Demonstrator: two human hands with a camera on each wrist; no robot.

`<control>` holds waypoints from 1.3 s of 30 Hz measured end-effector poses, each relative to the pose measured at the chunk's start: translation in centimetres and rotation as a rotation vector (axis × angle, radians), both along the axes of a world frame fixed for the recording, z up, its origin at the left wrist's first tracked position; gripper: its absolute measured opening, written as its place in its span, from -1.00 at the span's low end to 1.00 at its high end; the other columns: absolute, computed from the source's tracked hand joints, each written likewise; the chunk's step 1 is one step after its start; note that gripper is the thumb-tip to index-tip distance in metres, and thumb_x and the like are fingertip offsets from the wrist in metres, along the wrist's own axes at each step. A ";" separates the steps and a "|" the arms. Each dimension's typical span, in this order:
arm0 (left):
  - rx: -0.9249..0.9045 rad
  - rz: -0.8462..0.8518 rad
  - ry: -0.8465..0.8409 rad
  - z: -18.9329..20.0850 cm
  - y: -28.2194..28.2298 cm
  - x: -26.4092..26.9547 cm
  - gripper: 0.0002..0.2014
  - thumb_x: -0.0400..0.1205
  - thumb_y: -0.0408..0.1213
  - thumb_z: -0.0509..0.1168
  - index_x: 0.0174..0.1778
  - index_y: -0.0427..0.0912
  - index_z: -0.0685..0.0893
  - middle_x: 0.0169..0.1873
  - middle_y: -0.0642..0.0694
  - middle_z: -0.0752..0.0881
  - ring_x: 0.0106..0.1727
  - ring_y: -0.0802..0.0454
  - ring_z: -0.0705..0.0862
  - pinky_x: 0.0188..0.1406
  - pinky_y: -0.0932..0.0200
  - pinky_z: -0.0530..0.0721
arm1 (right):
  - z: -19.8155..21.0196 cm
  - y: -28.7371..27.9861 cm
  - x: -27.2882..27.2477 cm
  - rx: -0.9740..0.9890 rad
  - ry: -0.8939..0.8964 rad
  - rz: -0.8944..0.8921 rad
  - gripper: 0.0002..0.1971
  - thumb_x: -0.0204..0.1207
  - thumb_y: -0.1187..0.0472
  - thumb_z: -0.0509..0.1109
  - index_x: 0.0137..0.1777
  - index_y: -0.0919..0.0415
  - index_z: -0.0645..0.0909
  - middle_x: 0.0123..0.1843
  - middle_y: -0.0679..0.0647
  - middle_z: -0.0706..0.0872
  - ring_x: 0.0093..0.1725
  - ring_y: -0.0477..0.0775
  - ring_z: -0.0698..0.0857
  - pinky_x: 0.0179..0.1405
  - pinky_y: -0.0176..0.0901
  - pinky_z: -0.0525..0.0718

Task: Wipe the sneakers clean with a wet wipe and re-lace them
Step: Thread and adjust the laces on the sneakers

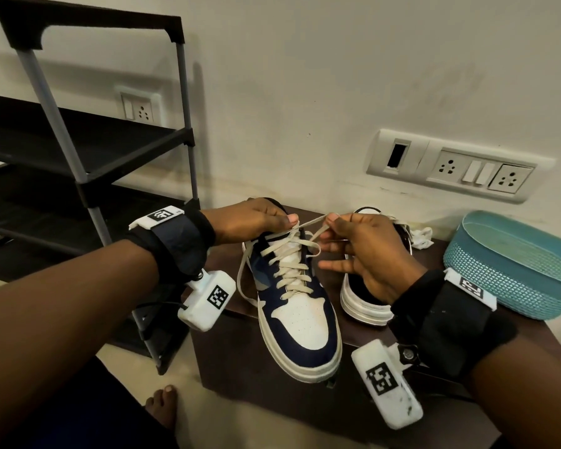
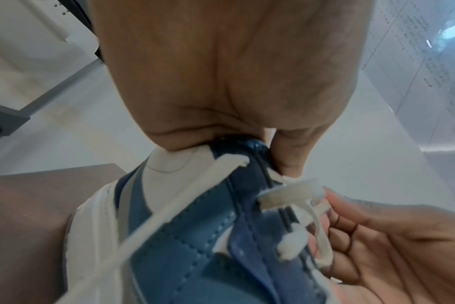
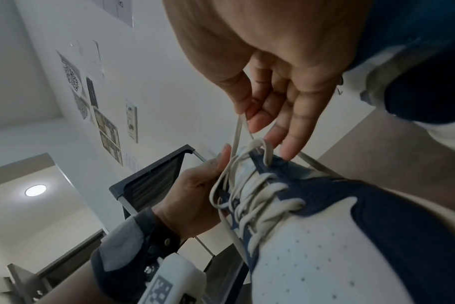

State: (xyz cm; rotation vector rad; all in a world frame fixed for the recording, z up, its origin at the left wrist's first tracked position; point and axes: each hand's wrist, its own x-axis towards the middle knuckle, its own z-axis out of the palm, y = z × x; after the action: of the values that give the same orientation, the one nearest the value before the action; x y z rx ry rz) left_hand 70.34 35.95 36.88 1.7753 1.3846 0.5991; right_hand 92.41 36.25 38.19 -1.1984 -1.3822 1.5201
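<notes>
A navy and white sneaker [image 1: 300, 306] stands on the dark table [image 1: 240, 361], toe toward me, with a cream lace [image 1: 289, 270] crossed up most of its eyelets. My left hand [image 1: 285, 222] grips the sneaker's collar, its thumb lying on the lace near the top. My right hand [image 1: 329, 223] pinches a lace end between thumb and forefinger just above the tongue, the other fingers spread. In the right wrist view the pinched lace [image 3: 238, 131] runs down to the top eyelets. The second sneaker [image 1: 363, 299] stands behind my right hand, partly hidden. A crumpled white wipe [image 1: 420, 238] lies beyond it.
A teal plastic basket [image 1: 515, 264] sits at the table's right end. A black shoe rack [image 1: 78, 150] stands on the left against the wall. Wall sockets [image 1: 450, 166] are above the table. A bare foot [image 1: 162, 406] is on the floor by the table's front.
</notes>
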 end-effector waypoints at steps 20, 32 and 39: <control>-0.033 0.007 0.028 0.3 -0.7 0.0 -0.38 0.79 0.13 0.13 -0.14 -0.49 0.57 -0.24 -0.23 0.63 -0.23 -0.16 0.54 -0.07 -0.01 0.53 | -0.9 -0.4 -0.1 -0.225 0.058 0.099 -0.78 0.73 0.23 0.36 0.24 0.34 0.72 0.17 0.29 0.84 0.20 0.29 0.83 0.03 0.18 0.85; 0.013 0.123 -0.116 0.7 -0.8 -0.5 -0.53 0.79 -0.01 0.18 -0.39 -0.18 0.57 -0.50 -0.01 0.56 -0.47 0.10 0.48 -0.31 0.18 0.46 | -0.9 -0.1 -0.4 -0.148 0.070 0.063 -0.80 0.71 0.22 0.39 0.13 0.38 0.68 0.17 0.36 0.81 -0.02 0.21 0.87 -0.04 -0.03 0.87; 0.012 0.196 -0.164 1.1 -0.8 0.1 -0.46 0.81 -0.05 0.19 -0.24 -0.51 0.66 -0.36 -0.25 0.69 -0.34 -0.08 0.62 -0.29 0.22 0.60 | 0.0 -1.0 0.4 0.731 -0.478 -0.153 -0.82 0.56 0.00 0.55 0.08 -0.01 0.70 -0.11 -0.15 0.74 -0.18 -0.24 0.71 -0.19 -0.33 0.62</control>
State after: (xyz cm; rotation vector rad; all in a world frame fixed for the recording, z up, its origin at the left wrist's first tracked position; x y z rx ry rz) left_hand 70.43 35.12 38.00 1.5726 1.4516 0.8403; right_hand 92.77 35.27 38.15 -1.1720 -1.8756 0.5239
